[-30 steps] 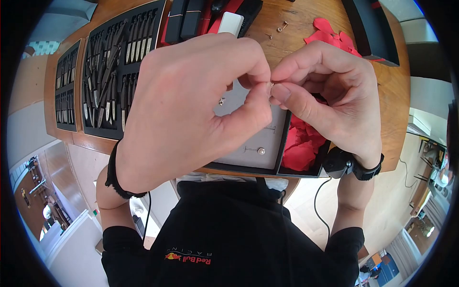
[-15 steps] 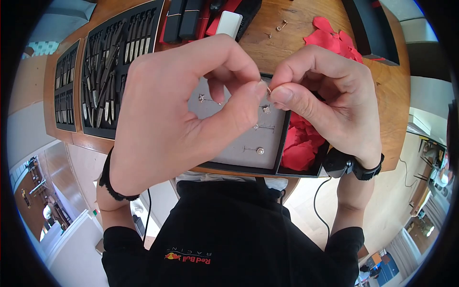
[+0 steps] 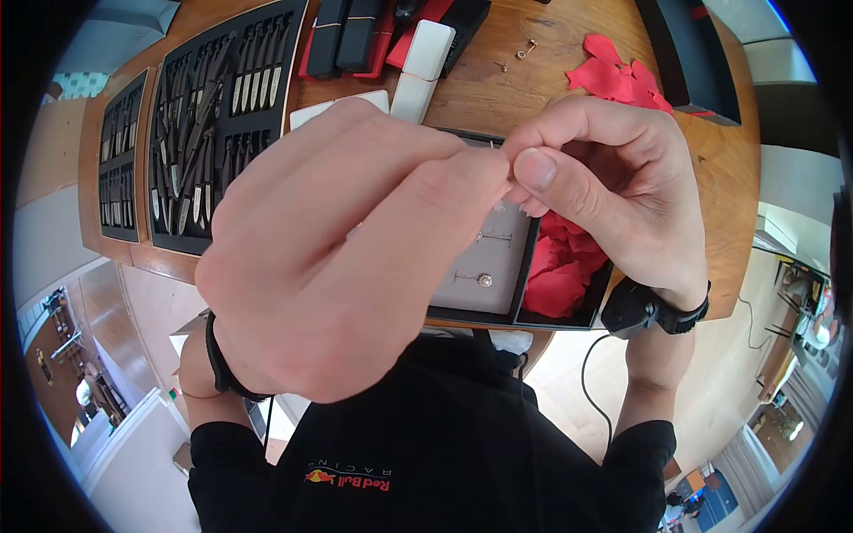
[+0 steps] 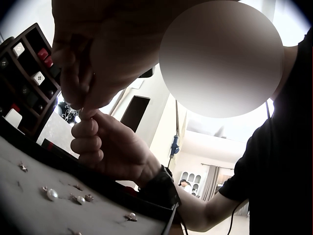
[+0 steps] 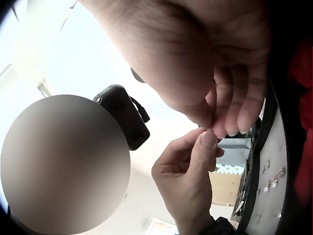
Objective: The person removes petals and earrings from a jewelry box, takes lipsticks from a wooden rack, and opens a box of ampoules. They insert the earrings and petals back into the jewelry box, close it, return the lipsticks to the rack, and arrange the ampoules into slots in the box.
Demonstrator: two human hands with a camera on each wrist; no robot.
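Note:
Above a black tray, the left hand and right hand meet fingertip to fingertip, pinching a tiny thin piece of jewelry that their fingers almost wholly hide. The left wrist view has the left hand above the right hand, tips touching. Seen from the right wrist, the right hand is over the left hand. On the tray's grey lining lie a round pearl-like piece and several other small pieces. Red petals fill the compartment on the right.
Black cases of dark-handled pieces stand at the left. Dark boxes and a white box are behind the hands. Two small metal pieces lie near loose petals; an upright black box stands at the back right.
The left hand has turned, so its back and knuckles now cover more of the tray, and the gap between its thumb and finger no longer shows. The right hand has barely moved.

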